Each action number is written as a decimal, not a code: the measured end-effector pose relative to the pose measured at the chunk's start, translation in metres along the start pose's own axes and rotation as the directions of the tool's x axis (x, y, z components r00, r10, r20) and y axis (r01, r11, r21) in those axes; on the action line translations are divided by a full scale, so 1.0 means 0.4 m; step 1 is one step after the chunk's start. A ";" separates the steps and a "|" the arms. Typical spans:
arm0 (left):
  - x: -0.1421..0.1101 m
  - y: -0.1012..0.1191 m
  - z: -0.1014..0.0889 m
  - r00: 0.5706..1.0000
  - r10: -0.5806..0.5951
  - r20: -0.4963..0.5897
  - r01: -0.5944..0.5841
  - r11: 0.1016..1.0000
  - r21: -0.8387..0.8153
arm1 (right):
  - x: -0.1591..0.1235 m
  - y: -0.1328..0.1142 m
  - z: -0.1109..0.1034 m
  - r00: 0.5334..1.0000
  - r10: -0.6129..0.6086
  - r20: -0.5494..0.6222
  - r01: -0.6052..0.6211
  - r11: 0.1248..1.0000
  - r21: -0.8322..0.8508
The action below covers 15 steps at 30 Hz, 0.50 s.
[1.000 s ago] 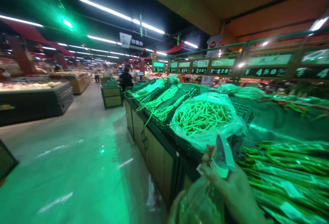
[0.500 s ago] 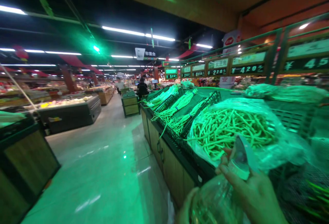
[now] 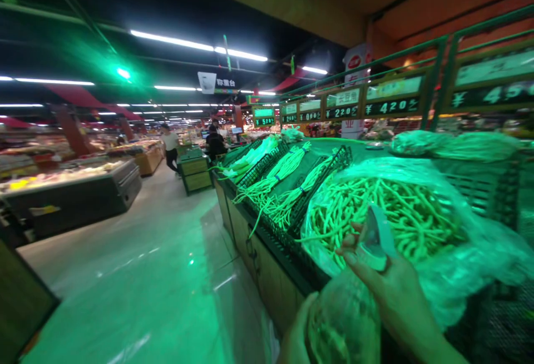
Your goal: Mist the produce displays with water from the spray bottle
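Note:
At the lower edge, my left hand point(image 3: 297, 330) is wrapped around the side of a filled clear plastic bag point(image 3: 344, 319); its greenish contents are blurred. My right hand point(image 3: 381, 283) is just above the bag, closed on a pale, pointed hand-held object point(image 3: 375, 236) with a grey curved face, whose kind I cannot make out. Whether the right fingers also grip the bag's neck is unclear. Behind that hand, loose long green beans point(image 3: 379, 202) lie in a large open plastic bag point(image 3: 442, 186) on the produce stand.
Black crates hold tied bundles of long beans point(image 3: 286, 166) left of the big bag. Price signs point(image 3: 392, 105) hang along the stand's back. An aisle floor point(image 3: 150, 275) runs at left, beside a dark display counter point(image 3: 79, 191). A person point(image 3: 170, 147) is farther down it.
My view has turned slightly right, so the scene slides left. Both hands keep their holds, and the bag sits a little higher. A distant person in the aisle shows more clearly.

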<state>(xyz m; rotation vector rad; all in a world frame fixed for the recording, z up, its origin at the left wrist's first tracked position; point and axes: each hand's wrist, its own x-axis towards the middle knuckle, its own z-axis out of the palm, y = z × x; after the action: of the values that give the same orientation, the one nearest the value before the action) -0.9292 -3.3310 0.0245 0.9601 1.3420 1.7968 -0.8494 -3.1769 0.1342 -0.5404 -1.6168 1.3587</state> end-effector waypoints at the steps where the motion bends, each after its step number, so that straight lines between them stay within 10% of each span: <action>1: 0.004 -0.005 -0.016 1.000 0.003 0.008 -0.003 1.000 -0.009 | 0.001 -0.007 0.017 1.000 0.013 -0.002 -0.013 1.000 0.017; 15: 0.048 0.035 -0.245 0.968 -0.019 0.249 0.092 0.953 -0.287 | -0.055 -0.058 0.246 0.976 -0.009 -0.218 -0.018 0.992 -0.123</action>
<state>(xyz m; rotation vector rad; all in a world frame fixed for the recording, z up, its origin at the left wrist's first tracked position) -1.0249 -3.3631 0.0219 0.9314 0.9075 1.7128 -0.9178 -3.2528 0.1515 -0.7417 -1.5263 1.1629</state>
